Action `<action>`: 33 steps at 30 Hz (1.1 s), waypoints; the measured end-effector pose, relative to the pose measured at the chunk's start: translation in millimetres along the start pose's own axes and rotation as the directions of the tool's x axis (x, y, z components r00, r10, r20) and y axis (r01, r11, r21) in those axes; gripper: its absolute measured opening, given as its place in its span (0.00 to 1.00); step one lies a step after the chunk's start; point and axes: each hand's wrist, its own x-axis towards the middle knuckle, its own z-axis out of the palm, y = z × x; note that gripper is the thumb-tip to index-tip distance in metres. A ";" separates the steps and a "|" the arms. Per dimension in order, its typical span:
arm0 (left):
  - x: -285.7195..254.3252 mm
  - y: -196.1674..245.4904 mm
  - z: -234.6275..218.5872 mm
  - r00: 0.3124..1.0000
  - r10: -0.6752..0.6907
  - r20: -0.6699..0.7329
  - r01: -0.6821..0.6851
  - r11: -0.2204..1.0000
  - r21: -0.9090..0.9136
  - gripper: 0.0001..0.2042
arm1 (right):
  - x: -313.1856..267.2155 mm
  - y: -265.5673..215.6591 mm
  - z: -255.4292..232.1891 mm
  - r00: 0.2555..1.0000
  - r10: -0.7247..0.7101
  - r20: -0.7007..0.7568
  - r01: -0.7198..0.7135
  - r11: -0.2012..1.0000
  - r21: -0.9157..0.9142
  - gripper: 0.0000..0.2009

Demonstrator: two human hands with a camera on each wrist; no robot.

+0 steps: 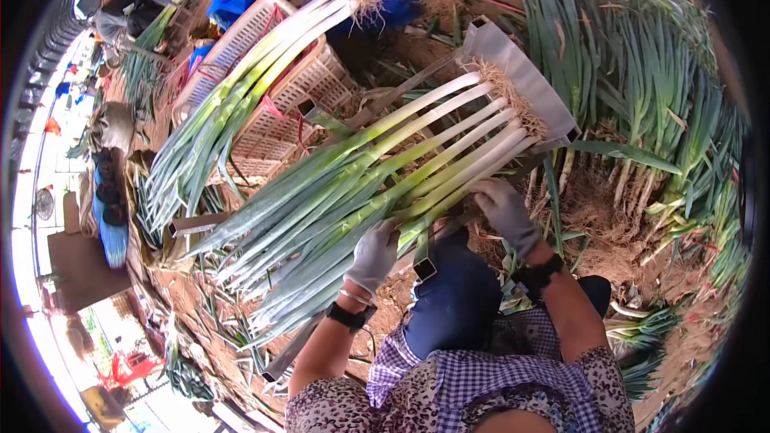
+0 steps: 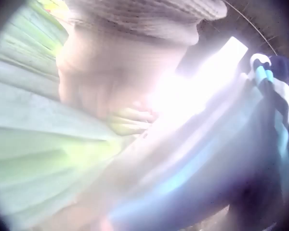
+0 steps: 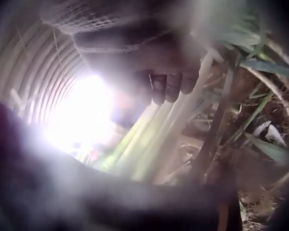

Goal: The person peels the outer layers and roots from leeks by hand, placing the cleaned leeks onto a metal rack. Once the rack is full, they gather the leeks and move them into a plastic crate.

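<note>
Leeks (image 1: 417, 162) lie across the metal frame (image 1: 293, 350), roots (image 1: 516, 104) at the grey plate (image 1: 507, 46). With left hand (image 1: 373, 258) and right hand (image 1: 507, 215) curled round outer leeks, level the roots; avoid crushing leaves (image 1: 301, 228).

leeks (image 1: 377, 176): several, side by side, pale stalks, long green leaves
roots (image 1: 513, 104): brown, stringy, beside grey plate (image 1: 513, 56)
pose: slanted across metal frame (image 1: 423, 268)
</note>
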 end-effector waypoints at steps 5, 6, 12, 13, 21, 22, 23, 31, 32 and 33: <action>-1.3 -6.0 -1.8 0.989 -0.128 -0.071 0.122 0.990 -0.076 0.10 | 28.6 -4.5 30.0 0.972 -0.182 0.151 0.231 0.863 -0.449 0.07; 0.2 -12.4 -1.8 0.988 -0.113 -0.103 0.108 0.993 -0.055 0.09 | 31.7 -5.4 32.4 0.973 -0.178 0.150 0.227 0.859 -0.459 0.07; 33.1 -50.1 -12.9 0.967 -0.037 -0.253 0.030 0.999 -0.034 0.07 | 48.0 -5.6 36.7 0.962 -0.223 0.160 0.270 0.867 -0.419 0.07; 39.9 -54.1 -15.1 0.965 -0.073 -0.251 0.055 0.995 -0.077 0.07 | 52.4 -2.3 40.6 0.965 -0.210 0.157 0.257 0.877 -0.407 0.07; 1.9 -22.1 14.3 0.984 -0.179 0.015 0.180 0.973 -0.142 0.09 | 40.4 0.2 33.0 0.933 -0.173 0.315 0.292 0.877 -0.383 0.09; -7.2 -16.8 18.4 0.982 -0.189 0.015 0.190 0.977 -0.099 0.11 | 40.4 -2.5 32.9 0.935 -0.181 0.306 0.295 0.875 -0.384 0.10; -14.0 -12.0 21.7 0.980 -0.196 0.020 0.197 0.979 -0.057 0.14 | 40.6 -4.6 33.7 0.939 -0.154 0.307 0.273 0.877 -0.396 0.12; -23.8 -47.2 83.3 0.904 0.323 -0.281 -0.074 0.764 0.640 0.24 | 31.2 5.1 53.8 0.970 -0.189 0.150 0.236 0.876 -0.421 0.14; -23.7 -50.0 88.0 0.897 0.334 -0.289 -0.076 0.762 0.643 0.25 | 29.6 6.1 54.0 0.969 -0.199 0.146 0.243 0.872 -0.426 0.14; -21.7 -48.8 88.8 0.890 0.345 -0.297 -0.078 0.758 0.647 0.26 | 29.3 5.3 54.3 0.967 -0.210 0.142 0.251 0.867 -0.430 0.14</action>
